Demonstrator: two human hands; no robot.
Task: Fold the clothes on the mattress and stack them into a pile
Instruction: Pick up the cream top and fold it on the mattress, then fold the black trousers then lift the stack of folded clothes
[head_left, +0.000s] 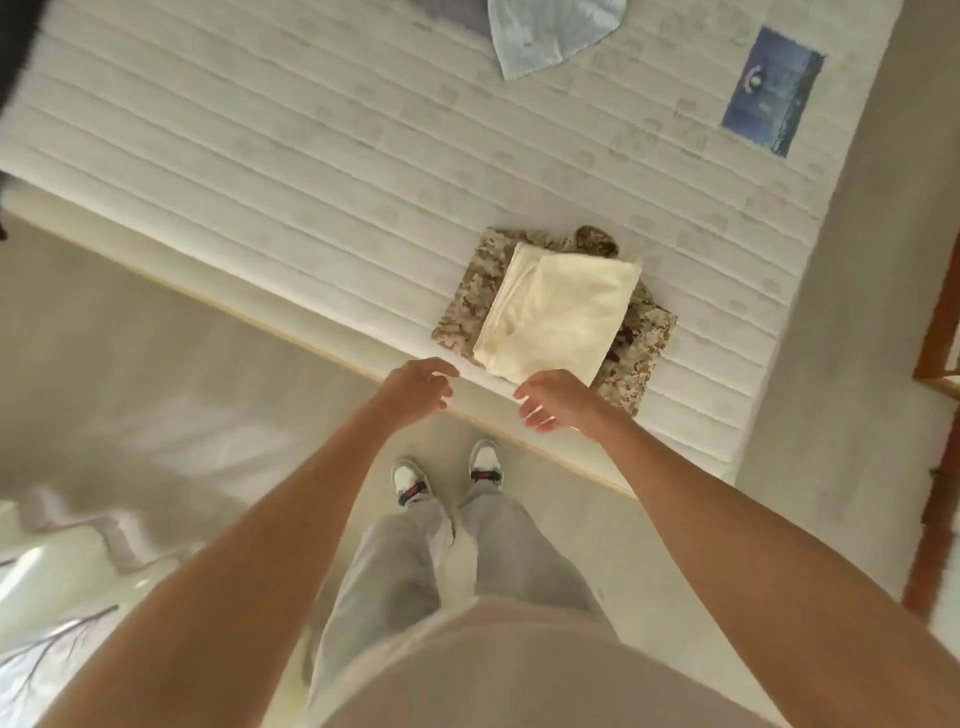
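1. Both grips are empty: the left hand (418, 383) and right hand (556, 399) hang with fingers loosely spread, holding nothing.
2. The pile, a cream cloth (561, 317) on a camouflage garment (636, 358), lies just beyond the right hand on the mattress (260, 171).
3. A blue garment (540, 31) lies unfolded far ahead of both hands, slightly to the right hand's side, probably next.
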